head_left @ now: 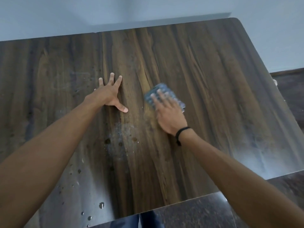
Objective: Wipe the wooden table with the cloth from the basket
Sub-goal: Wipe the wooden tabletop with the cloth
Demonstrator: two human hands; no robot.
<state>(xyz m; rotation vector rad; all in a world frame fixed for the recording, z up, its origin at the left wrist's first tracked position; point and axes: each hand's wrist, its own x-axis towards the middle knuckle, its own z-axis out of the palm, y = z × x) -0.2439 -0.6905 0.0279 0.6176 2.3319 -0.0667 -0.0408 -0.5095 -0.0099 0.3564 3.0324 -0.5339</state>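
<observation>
A dark wooden table [205,66] fills the head view. A folded blue-grey cloth [166,91] lies on it right of centre. My right hand [167,112] presses flat on the cloth with straight fingers; the hand and cloth are motion-blurred. My left hand [111,94] rests flat on the bare wood left of the cloth, fingers spread. Water drops and a wet smear [121,139] sit on the table nearer to me, between my forearms. No basket is in view.
A pale wall [115,12] runs behind the table's far edge. The table's right edge and near edge show dark speckled floor [197,214] beyond them. More drops [101,205] lie near the front-left edge. A black band circles my right wrist [182,131].
</observation>
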